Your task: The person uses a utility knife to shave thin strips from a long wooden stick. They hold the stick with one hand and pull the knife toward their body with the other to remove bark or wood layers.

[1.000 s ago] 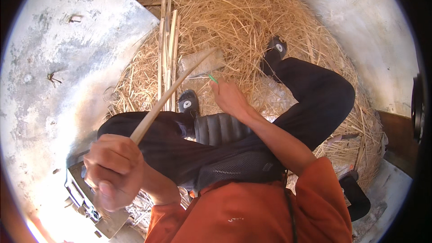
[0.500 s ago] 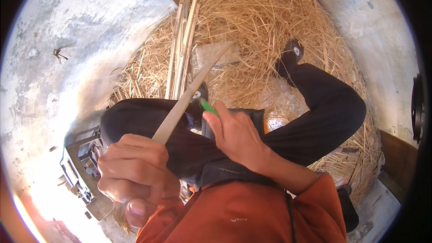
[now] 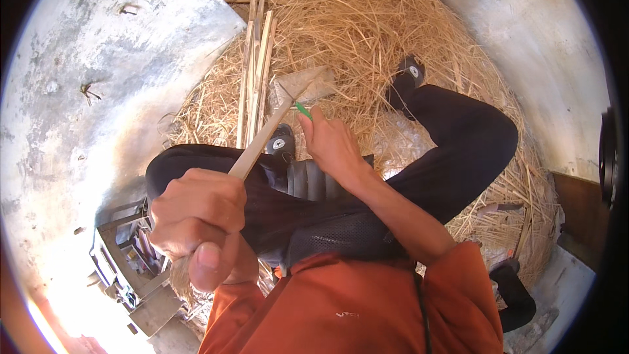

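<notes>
Left hand [image 3: 200,213] closed round one strip [image 3: 260,144], near part hidden, slanting far right | right hand [image 3: 334,149] holds one green tool [image 3: 303,110] near strip's far end, blade indistinct | two shoes [image 3: 281,143] | overlapping slats [image 3: 256,69] far left, uncountable

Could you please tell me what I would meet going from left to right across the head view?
Left hand → loose pale strips → green handle → right hand → right shoe → dark round object at the right edge.
</notes>
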Available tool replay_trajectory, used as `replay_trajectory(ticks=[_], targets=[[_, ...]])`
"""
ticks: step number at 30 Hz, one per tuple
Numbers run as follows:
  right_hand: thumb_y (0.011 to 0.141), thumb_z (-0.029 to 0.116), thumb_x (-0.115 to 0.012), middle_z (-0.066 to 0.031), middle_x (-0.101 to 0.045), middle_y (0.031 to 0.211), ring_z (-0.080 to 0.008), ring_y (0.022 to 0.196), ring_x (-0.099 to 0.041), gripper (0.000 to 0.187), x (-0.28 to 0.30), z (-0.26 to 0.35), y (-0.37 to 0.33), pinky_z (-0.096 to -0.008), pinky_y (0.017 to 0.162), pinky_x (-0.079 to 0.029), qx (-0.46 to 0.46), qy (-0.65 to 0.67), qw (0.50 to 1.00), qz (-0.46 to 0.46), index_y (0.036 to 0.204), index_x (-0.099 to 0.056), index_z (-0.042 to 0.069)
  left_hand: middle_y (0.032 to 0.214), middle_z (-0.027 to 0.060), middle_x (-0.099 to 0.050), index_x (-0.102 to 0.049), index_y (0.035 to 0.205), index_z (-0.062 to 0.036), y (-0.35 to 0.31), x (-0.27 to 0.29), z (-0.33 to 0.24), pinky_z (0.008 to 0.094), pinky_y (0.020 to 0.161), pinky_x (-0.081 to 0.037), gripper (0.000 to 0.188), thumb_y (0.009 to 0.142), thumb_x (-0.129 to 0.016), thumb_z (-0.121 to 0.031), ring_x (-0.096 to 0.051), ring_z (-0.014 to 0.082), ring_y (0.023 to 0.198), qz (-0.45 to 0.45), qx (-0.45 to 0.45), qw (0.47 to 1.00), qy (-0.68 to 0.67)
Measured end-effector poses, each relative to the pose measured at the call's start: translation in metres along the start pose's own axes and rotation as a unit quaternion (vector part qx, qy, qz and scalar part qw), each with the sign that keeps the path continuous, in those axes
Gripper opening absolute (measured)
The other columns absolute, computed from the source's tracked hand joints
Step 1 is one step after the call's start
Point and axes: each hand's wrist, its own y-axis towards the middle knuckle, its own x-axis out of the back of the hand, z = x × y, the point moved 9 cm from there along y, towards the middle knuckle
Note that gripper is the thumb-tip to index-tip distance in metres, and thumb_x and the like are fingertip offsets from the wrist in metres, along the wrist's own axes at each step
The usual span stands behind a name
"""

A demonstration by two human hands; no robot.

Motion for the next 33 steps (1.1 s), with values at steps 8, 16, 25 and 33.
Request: replay_trajectory(ticks=[8,16,25,33], targets=[[0.099,0.032,-0.04,-0.0308,-0.056,0.062,-0.0503,0.061,-0.057,0.039,0.0,-0.002,-0.015,-0.0576,0.059,-0.045,-0.018,0.052,0.998,-0.012,0.096,-0.052,-0.005,0.044,0.0081,-0.043,-0.036,0.05,-0.0034,0.003,-0.002,0.003,0.0277,0.028,-0.028,0.037,0.081,-0.054,-0.013,-0.033,0.0134,0.03,0.025,0.001,1.0,-0.017],[0.099,0.031,-0.038,-0.0241,-0.064,0.078,-0.0421,0.07,-0.063,0.038,-0.04,-0.046,0.043,-0.0509,0.065,-0.052,-0.01,-0.126,0.992,0.004,0.094,-0.056,-0.003,0.041,0.007,-0.038,-0.029,0.05,-0.0065,-0.006,0.024,0.0,0.0272,0.027,-0.027,0.036,0.079,-0.051,-0.012,-0.032,0.0127,0.028,-0.028,-0.018,0.999,-0.033],[0.098,0.031,-0.04,-0.0255,-0.064,0.094,-0.0436,0.092,-0.061,0.039,-0.043,-0.131,0.053,-0.0486,0.083,-0.047,-0.157,-0.054,0.979,0.118,0.11,-0.058,-0.001,0.047,0.0034,-0.035,-0.032,0.052,-0.0081,-0.002,0.05,0.008,0.0263,0.03,-0.022,0.041,0.086,-0.05,-0.022,-0.029,0.0113,0.033,-0.083,-0.025,0.996,0.016],[0.097,0.036,-0.043,-0.0256,-0.061,0.076,-0.0427,0.079,-0.062,0.042,0.0,-0.018,0.029,-0.0512,0.073,-0.046,-0.036,0.062,0.989,0.13,0.114,-0.051,-0.002,0.049,0.0017,-0.031,-0.03,0.051,-0.0134,-0.005,0.055,0.013,0.027,0.036,-0.025,0.05,0.098,-0.034,-0.031,-0.029,0.0125,0.037,-0.179,0.044,0.982,0.04]])
